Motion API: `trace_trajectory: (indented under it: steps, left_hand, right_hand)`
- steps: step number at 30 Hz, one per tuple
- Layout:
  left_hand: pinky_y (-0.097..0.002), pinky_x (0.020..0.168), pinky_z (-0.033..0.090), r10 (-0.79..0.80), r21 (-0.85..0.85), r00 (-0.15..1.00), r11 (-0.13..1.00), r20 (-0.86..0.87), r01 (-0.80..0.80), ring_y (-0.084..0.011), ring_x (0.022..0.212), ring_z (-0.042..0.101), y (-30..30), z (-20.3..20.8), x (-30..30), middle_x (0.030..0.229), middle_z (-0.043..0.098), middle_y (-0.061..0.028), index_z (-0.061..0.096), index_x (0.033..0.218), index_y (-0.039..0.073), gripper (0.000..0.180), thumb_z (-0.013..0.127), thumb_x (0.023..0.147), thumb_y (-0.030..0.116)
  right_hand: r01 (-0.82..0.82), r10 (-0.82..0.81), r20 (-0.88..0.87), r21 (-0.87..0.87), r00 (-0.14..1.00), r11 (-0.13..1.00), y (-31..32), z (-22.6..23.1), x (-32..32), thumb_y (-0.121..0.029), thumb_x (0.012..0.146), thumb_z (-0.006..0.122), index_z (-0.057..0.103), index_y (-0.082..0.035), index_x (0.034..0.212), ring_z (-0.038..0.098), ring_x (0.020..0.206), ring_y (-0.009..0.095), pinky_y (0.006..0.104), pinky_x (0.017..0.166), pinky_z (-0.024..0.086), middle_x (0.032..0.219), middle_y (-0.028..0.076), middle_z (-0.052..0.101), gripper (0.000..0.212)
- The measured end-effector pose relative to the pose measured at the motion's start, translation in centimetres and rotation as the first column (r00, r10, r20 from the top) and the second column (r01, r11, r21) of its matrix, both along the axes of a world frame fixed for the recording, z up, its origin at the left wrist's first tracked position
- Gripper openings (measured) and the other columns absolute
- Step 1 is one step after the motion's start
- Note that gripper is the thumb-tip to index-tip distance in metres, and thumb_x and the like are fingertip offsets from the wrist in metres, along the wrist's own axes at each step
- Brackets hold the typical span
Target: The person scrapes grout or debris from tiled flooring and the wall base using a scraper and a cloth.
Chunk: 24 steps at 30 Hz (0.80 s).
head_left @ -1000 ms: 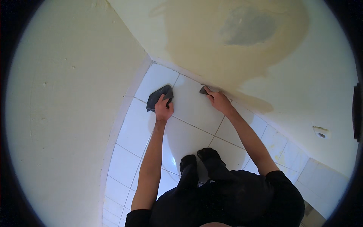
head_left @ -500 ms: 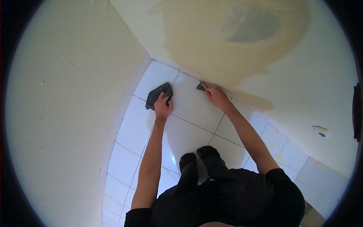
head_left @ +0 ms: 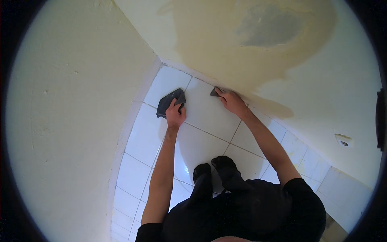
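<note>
My left hand [head_left: 176, 115] grips a dark grey sheet [head_left: 165, 104], stiff and creased like sandpaper, low over the white floor tiles [head_left: 203, 103] near the corner. One edge of the sheet is folded up beside my fingers. My right hand [head_left: 234, 103] pinches a small dark grey piece [head_left: 214, 92] of similar look, folded, at the foot of the stained wall [head_left: 229, 60]. Its fingers point left along the line where wall and floor meet. Part of that piece is hidden under the fingers.
A plain cream wall [head_left: 80, 101] rises on the left and meets the stained wall in the far corner. Higher up the stained wall is a grey patch [head_left: 269, 25]. A white wall fitting [head_left: 343, 140] is at the right. My dark-clad feet [head_left: 213, 167] stand on the tiles.
Hardly anything differs. The whole view has shifted slightly, and both hands keep their hold in nearly the same places.
</note>
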State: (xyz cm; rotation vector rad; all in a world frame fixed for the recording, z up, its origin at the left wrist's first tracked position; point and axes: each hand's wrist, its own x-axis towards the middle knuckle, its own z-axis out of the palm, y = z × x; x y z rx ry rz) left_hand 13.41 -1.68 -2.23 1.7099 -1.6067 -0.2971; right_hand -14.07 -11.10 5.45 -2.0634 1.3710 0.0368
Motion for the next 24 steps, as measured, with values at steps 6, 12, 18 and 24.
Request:
trace_trajectory:
  steps: [6,12,18,24]
  left_hand:
    - [-0.0414,0.065,0.057,0.005,0.018,1.0,1.0,-0.014,-0.005,-0.0411,0.072,0.067,0.2,0.2,0.3,0.114,0.061,-0.0334,0.07,0.088,0.001,0.02,0.061,0.072,0.01]
    - [-0.0414,0.065,0.057,0.011,0.014,0.999,1.0,-0.041,-0.01,-0.0406,0.073,0.067,0.1,0.0,0.1,0.114,0.061,-0.0333,0.07,0.087,0.001,0.02,0.061,0.072,0.01]
    - [-0.0417,0.065,0.057,0.012,0.039,0.999,0.999,-0.035,-0.011,-0.0409,0.074,0.067,0.0,0.2,-0.1,0.113,0.061,-0.0339,0.07,0.086,0.0,0.019,0.062,0.071,0.009]
    - [-0.0406,0.063,0.057,0.003,-0.025,1.0,1.0,-0.024,-0.004,-0.0408,0.071,0.067,0.0,0.2,0.1,0.111,0.061,-0.0338,0.07,0.086,0.0,0.018,0.062,0.072,0.008]
  right_hand:
    - [0.03,-0.03,-0.022,0.031,0.999,0.999,0.5,-0.3,-0.3,-0.02,0.095,0.053,0.052,-0.019,0.137,0.063,0.092,0.041,0.0493,0.081,0.052,0.093,0.026,0.065,0.042]
    - [0.038,-0.036,0.033,-0.054,0.999,0.998,0.3,-0.3,1.1,-0.02,0.094,0.053,0.053,-0.018,0.137,0.064,0.088,0.041,0.049,0.08,0.052,0.094,0.023,0.066,0.042]
    - [0.01,-0.01,0.035,-0.019,0.999,1.0,-0.5,-0.2,0.3,-0.021,0.094,0.054,0.051,-0.018,0.138,0.063,0.087,0.042,0.0495,0.08,0.052,0.096,0.024,0.066,0.044]
    - [0.019,-0.017,0.048,-0.031,0.999,0.999,0.6,-0.7,0.0,-0.02,0.094,0.054,0.053,-0.017,0.136,0.063,0.086,0.041,0.0495,0.08,0.051,0.094,0.024,0.066,0.043]
